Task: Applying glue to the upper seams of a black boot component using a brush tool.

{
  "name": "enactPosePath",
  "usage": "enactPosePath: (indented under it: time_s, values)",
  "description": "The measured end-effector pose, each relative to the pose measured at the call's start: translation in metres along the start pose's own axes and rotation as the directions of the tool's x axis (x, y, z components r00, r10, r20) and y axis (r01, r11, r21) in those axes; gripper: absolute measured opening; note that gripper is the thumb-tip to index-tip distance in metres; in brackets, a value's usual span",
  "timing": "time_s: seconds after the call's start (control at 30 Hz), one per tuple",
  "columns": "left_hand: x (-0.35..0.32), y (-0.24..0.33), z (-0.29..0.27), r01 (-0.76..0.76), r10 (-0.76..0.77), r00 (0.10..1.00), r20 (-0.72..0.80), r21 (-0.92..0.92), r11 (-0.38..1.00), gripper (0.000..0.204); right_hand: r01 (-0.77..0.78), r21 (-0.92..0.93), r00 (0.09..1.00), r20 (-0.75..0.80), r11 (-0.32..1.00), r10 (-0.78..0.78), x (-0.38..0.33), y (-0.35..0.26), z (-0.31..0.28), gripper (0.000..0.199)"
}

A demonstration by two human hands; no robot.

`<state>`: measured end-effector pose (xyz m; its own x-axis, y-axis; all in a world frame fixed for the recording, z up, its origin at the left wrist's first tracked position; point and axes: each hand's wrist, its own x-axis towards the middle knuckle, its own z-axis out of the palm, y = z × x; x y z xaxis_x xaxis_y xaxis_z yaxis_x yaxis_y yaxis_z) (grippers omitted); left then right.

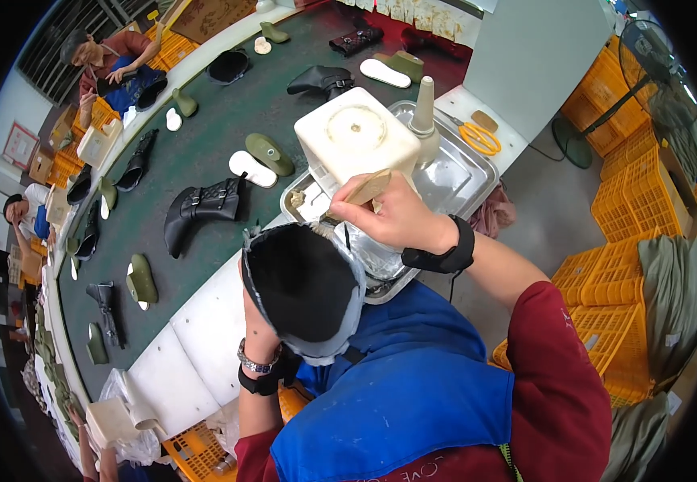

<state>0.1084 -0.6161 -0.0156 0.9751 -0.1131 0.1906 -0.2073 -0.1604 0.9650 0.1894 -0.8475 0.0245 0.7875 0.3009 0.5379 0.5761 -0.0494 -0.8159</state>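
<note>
A: Nearest the camera is the person's blue apron (401,394) over dark red sleeves, and just above it a black boot upper with a pale grey raw edge (300,285), sole side up.

B: Which hand has the boot upper?

A: The left hand (256,325) holds it from below. It wears a metal watch and a black strap at the wrist. The fingers are hidden behind the upper, so I cannot tell exactly how they curl, though they bear its weight.

B: And the right?

A: The right hand (393,217) has its fingers closed around a wooden-handled brush (360,193), whose bristle end touches the upper's top edge.

B: What lies around them?

A: Just behind is a dented metal tray (469,173) carrying a square off-white glue pot (356,136). Orange-handled scissors (479,138) rest on the white bench beyond. To the left, a dark green conveyor belt (204,145) carries black boots and olive shoe lasts. Orange plastic crates (629,201) are stacked on the right.
</note>
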Motion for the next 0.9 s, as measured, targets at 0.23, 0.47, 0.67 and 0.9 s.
enactPosePath:
  time_s: [0.23, 0.47, 0.67, 0.9]
  values:
    - [-0.024, -0.017, -0.024, 0.295, -0.130, 0.943, 0.305, -0.595, 0.748, 0.066, 0.162, -0.115, 0.983, 0.107, 0.980, -0.150, 0.003, -0.006, -0.001, 0.006]
    - [-0.018, -0.032, -0.028, 0.304, -0.183, 0.953, 0.244, -0.785, 0.539, 0.064, 0.327, -0.185, 0.942, 0.144, 0.927, -0.304, 0.006, -0.009, 0.001, 0.007]
    - [-0.017, -0.038, -0.029, 0.226, -0.208, 0.965, 0.158, -0.905, 0.362, 0.062, 0.034, 0.028, 0.999, 0.023, 0.999, -0.035, 0.009, -0.017, -0.011, 0.013]
    - [-0.011, -0.042, -0.014, 0.177, -0.222, 0.970, 0.103, -0.922, 0.345, 0.060, -0.048, 0.082, 0.991, 0.125, 0.995, 0.037, 0.011, -0.021, -0.009, 0.014]
